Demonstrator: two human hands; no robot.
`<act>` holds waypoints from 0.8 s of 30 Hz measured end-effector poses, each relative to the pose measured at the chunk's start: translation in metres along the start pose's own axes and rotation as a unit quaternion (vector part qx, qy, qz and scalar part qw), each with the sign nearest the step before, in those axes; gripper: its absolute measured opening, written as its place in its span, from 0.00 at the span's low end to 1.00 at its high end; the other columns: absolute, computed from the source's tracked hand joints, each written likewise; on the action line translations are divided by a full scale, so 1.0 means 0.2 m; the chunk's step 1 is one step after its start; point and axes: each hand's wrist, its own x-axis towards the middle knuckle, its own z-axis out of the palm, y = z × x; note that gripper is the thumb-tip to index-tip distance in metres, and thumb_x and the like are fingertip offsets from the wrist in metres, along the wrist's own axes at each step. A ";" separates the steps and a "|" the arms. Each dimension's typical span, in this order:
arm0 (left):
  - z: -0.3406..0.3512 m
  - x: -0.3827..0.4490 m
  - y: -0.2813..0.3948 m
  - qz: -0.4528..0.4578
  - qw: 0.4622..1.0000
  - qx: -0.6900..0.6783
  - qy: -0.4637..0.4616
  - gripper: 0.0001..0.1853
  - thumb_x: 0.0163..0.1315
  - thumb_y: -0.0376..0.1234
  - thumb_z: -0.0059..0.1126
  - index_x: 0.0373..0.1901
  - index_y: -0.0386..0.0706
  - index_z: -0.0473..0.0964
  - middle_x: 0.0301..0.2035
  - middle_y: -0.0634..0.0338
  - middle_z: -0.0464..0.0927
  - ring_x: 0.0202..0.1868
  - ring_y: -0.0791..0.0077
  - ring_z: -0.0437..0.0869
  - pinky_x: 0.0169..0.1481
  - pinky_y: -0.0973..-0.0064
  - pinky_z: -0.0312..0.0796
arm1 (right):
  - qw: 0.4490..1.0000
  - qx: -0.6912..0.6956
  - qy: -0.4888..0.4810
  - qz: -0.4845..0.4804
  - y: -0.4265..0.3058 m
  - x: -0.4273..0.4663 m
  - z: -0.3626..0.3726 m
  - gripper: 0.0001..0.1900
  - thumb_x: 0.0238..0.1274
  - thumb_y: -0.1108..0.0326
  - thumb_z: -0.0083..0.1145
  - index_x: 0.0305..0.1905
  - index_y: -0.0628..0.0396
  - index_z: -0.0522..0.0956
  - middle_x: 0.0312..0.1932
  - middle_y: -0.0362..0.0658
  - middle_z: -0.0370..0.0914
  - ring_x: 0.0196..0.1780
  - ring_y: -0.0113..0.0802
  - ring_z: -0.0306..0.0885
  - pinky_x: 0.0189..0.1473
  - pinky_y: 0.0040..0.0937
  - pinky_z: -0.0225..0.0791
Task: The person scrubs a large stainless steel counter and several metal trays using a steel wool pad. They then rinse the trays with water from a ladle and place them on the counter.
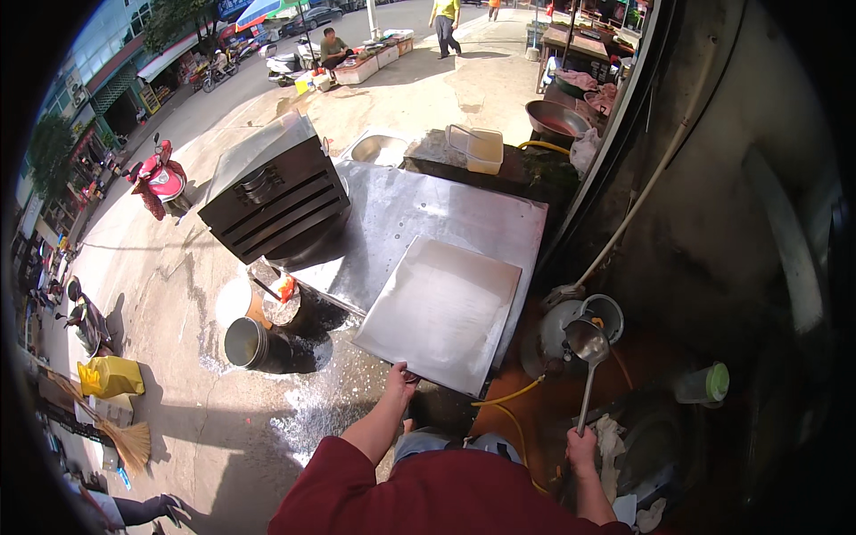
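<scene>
My left hand [401, 380] grips the near edge of a flat, rectangular metal tray [441, 311]. The tray lies at an angle over the front of a stainless-steel worktop [481, 207]; how far it rests there I cannot tell. In my right hand [580, 445] is the handle of a long metal ladle [588, 344]. The ladle's bowl hangs above a grey gas cylinder [542, 341] and beside a small round metal pot [605, 314]. Beyond the tray, to the left, stands a metal steamer cabinet [281, 194] with several horizontal slots.
Buckets, one a dark metal pail [246, 342], stand on wet ground at left. A yellow hose [511, 394] runs by my legs. A green-lidded jug [709, 382] is at right. Behind the worktop are a sink [378, 148] and a plastic tub [485, 150]. A wall flanks the right.
</scene>
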 end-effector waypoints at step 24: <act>1.28 0.02 2.61 0.331 0.935 0.102 0.071 0.28 0.55 0.58 0.54 0.35 0.40 0.69 0.26 0.57 0.74 0.27 0.66 0.78 0.32 0.69 0.71 | 0.999 -0.008 -0.034 0.021 -0.46 -0.01 1.05 0.03 0.54 0.72 0.51 0.28 0.55 0.69 0.12 0.36 0.62 0.10 0.24 0.60 0.11 0.24 0.56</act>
